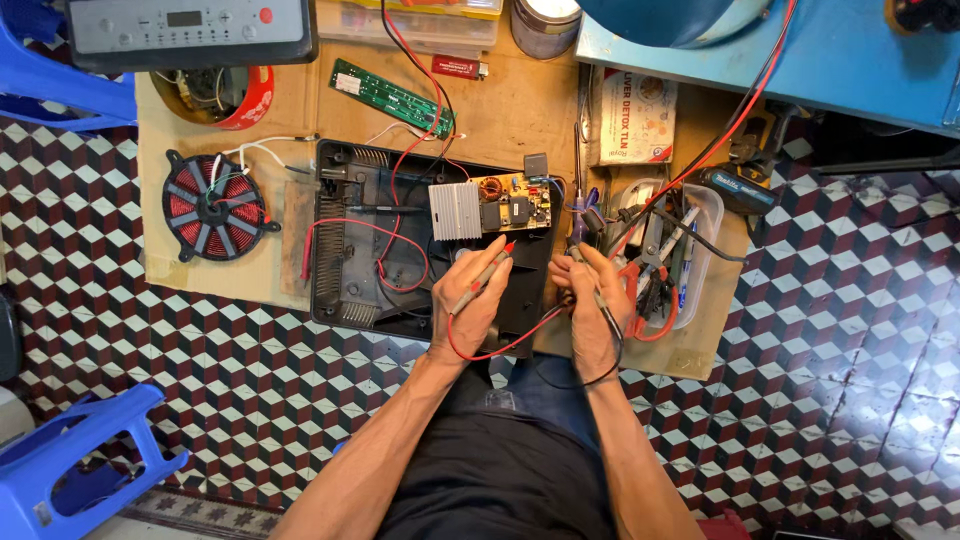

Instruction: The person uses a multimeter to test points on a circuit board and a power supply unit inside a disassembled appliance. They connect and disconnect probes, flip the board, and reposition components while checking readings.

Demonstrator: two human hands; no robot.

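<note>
Below, left hand (478, 300) gripping red probe (484, 273), right hand (598, 305) black probe (596, 292)

A flat white box (638, 117) with orange print lies right of centre at the top. At upper left, a grey control panel (188, 27) carries a small dark rectangular display (184, 18). A small red label (460, 68) lies at top centre.
</note>
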